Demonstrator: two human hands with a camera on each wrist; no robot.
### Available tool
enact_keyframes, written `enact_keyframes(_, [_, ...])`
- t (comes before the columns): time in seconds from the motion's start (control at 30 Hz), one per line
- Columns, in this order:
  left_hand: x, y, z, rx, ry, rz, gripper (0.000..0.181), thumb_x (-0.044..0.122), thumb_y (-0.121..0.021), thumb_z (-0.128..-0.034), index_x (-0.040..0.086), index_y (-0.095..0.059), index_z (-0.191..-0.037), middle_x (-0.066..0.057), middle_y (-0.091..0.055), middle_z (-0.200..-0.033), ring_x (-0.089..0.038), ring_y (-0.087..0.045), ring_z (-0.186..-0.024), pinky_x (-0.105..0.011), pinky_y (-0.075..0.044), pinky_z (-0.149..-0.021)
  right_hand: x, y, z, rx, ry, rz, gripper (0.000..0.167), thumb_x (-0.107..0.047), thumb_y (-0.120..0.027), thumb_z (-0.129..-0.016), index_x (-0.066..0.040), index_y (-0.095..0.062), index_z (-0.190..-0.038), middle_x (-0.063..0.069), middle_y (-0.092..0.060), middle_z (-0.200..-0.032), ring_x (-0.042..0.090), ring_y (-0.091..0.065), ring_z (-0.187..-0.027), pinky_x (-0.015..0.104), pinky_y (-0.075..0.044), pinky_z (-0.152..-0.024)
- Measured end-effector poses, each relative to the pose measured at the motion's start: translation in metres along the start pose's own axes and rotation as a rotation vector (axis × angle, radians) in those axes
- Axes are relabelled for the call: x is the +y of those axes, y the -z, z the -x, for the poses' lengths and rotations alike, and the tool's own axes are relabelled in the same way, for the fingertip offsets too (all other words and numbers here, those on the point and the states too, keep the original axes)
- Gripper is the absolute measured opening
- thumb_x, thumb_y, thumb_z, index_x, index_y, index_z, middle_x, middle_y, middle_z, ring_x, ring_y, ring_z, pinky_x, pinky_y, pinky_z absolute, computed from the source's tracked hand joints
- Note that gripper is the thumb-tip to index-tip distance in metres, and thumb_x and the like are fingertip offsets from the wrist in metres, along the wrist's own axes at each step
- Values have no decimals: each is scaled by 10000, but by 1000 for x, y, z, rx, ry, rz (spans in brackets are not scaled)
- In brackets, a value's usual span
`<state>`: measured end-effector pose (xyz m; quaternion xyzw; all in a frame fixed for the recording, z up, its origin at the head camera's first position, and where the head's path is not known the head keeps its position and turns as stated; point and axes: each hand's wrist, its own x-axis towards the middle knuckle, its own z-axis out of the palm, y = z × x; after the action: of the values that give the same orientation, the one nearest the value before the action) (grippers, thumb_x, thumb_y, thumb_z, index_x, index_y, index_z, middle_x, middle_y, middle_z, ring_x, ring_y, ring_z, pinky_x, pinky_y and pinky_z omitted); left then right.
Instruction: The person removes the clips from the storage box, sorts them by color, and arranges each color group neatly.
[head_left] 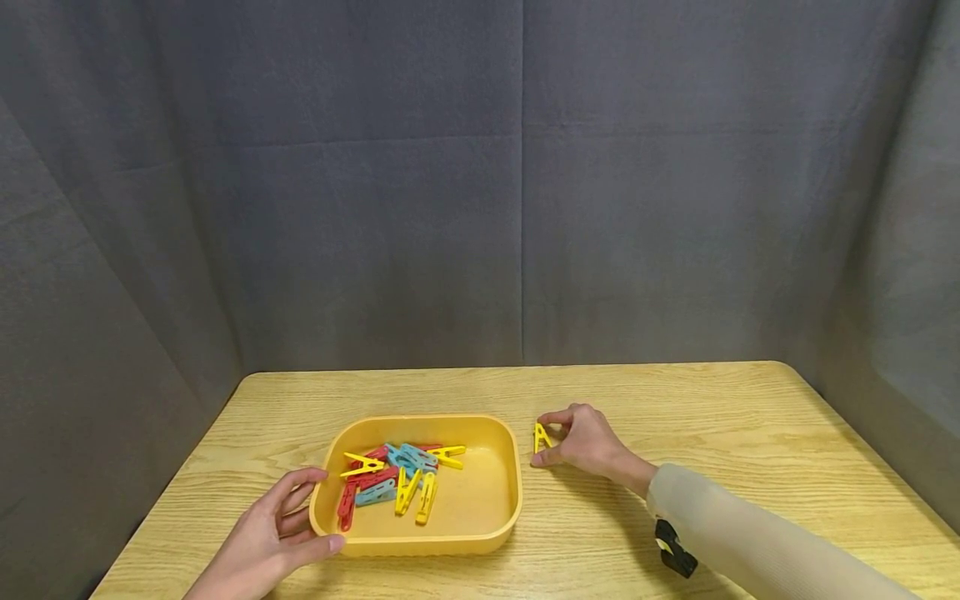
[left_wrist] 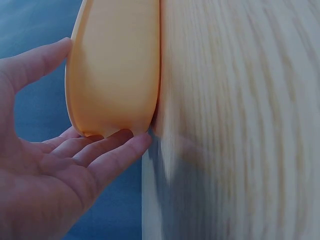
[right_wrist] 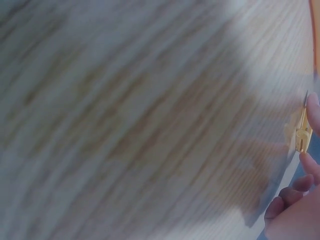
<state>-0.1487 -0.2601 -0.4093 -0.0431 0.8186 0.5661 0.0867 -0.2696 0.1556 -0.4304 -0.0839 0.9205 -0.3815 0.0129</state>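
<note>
At your far left, grey cloth [head_left: 112,333] is hanging beside the table [head_left: 712,400], and it is running on behind the table and round to the right side. Your left hand [head_left: 258,529] is resting at the left end of the yellow tray [head_left: 480,492], its thumb and fingers spreading apart: the thumb is touching the near rim, and the fingers are lying against the end wall. Inside the tray, red clothespins [head_left: 347,505] are lying in a loose heap toward the left, with blue clothespins [head_left: 377,493] mixing among them and four yellow clothespins [head_left: 426,500] resting on and around the heap. The right part of the tray floor is showing bare. Just beyond the tray's right wall, your right hand [head_left: 592,446] is pinching a single yellow clothespin [head_left: 536,438] between thumb and forefinger, its legs splaying apart toward you; you cannot tell whether it is touching the table. Farther right, a pale sleeve [head_left: 750,529] is covering your forearm, and a black device [head_left: 675,550] is sitting at the cuff's near side.
</note>
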Motion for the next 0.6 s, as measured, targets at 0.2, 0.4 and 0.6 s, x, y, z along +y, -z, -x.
enact_keyframes(0.2, [-1,0,0,2,-1,-11,869,121,-953,-784,47,-439,-1481,-250,-564,-1479,-340,-635,-1276,-381,-598,-947,0,0,0,2,5,-1,638,-223,-1033,-667,-44,-787,-1227,35,-622,-925,212,-514,-870,336,-438,-733])
enact_keyframes(0.4, [-1,0,0,3,3,-4,868,121,-954,-782,55,-443,-1480,-248,-560,-1486,-354,-633,-1281,-389,-597,-952,-1,-2,0,8,-3,13,643,-227,-1034,-664,-49,-787,-1230,24,-619,-922,209,-516,-877,335,-438,-738])
enact_keyframes(0.6, [0,0,-1,1,17,-9,874,143,-957,-782,62,-442,-1484,-243,-537,-1514,-361,-623,-1294,-404,-589,-968,-1,-2,1,7,-20,11,662,-230,-1036,-662,-61,-782,-1249,27,-626,-947,209,-523,-892,345,-460,-763])
